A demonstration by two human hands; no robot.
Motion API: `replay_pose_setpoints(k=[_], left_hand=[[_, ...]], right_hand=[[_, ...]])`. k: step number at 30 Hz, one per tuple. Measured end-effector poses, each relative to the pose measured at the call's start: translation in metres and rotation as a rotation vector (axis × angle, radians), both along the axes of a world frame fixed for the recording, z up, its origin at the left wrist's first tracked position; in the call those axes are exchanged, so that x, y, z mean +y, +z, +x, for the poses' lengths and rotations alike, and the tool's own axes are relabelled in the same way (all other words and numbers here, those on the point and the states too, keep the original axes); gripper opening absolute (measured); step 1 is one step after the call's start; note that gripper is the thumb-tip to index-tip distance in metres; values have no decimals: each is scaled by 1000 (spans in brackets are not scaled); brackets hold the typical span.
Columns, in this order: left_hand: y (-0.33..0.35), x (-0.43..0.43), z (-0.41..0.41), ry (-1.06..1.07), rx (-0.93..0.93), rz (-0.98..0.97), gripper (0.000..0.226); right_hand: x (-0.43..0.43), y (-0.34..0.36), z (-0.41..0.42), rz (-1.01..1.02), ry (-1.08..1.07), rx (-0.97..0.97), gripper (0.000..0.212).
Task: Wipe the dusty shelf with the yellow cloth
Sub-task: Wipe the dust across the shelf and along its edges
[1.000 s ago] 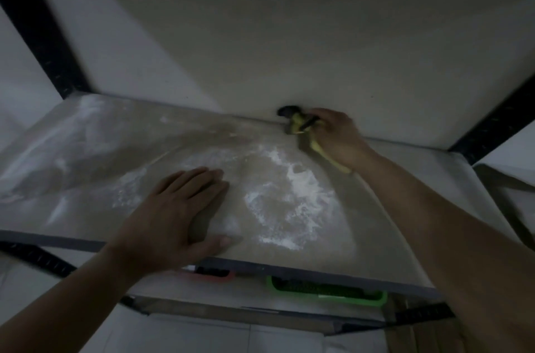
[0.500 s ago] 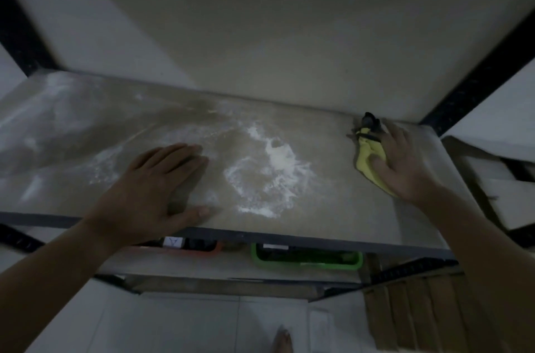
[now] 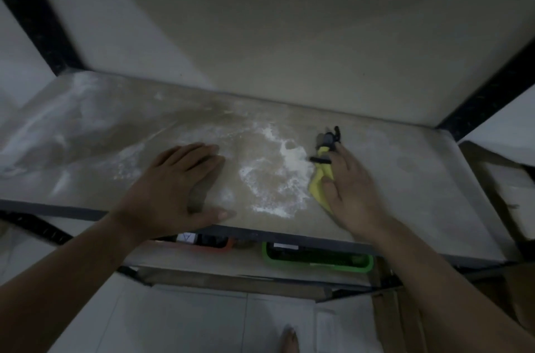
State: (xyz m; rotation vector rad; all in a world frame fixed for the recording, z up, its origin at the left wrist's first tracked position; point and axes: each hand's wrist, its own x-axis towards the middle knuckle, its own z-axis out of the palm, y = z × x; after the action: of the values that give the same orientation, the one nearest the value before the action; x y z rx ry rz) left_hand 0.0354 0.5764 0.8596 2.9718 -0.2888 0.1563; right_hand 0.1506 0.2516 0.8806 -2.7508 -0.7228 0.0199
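Observation:
The shelf [image 3: 405, 179] is a pale board smeared with white dust; the thickest dust patch [image 3: 278, 176] lies near its middle. My right hand [image 3: 351, 193] presses the yellow cloth [image 3: 318, 183] flat on the board, fingers stretched out, just right of that patch. A small black piece [image 3: 330, 138] sticks out past the fingertips. My left hand [image 3: 179, 187] rests flat on the shelf near its front edge, left of the dust, palm down and holding nothing.
Black uprights [image 3: 37, 14] frame the shelf at the back corners, with a pale wall behind. On the lower shelf sit a green tray [image 3: 315, 261] and an orange one [image 3: 220, 244]. Cardboard [image 3: 498, 179] stands at the right. A foot [image 3: 289, 338] shows on the floor.
My right hand swept the cloth from the back middle to the right rear corner, then came back left and forward to the edge of the dust patch. My left hand stayed put.

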Motion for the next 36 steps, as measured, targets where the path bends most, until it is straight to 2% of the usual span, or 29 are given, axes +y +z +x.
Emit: replay_pose_setpoints(k=[5,9,12,14,16,19,23,25,28,32,36], left_hand=[[1,-1,1,7,1,9,104],[0,0,0,11,-7,-8,104],[0,-1,0,19,-5,-5,106],[0,-1,-1,17,-8,-6,106],[0,-1,0,11,-14,-7,106],[0,-1,1,6,-21,-5,106],[0,-1,1,5,-20,2,106],[-1,0,1,6,-20,1,105],[-1,0,2,10,-17,3,104],[1,-1,2,15,-10,20,105],[1,-1,1,12,-17,6,104]], right_hand=[[74,-5,-9,64,109,-5,51],[90,-4,1,111,110,-13,41],[68,7,10,438,40,162,36],[43,15,20,589,-92,175,39],[10,19,33,595,-193,86,43],[-43,19,48,536,-253,-6,34],[-76,1,55,168,-262,36,40],[-67,-3,53,100,-264,56,49],[-27,-3,45,142,-195,19,54],[34,-6,33,199,-8,-23,47],[27,9,43,368,120,88,39]])
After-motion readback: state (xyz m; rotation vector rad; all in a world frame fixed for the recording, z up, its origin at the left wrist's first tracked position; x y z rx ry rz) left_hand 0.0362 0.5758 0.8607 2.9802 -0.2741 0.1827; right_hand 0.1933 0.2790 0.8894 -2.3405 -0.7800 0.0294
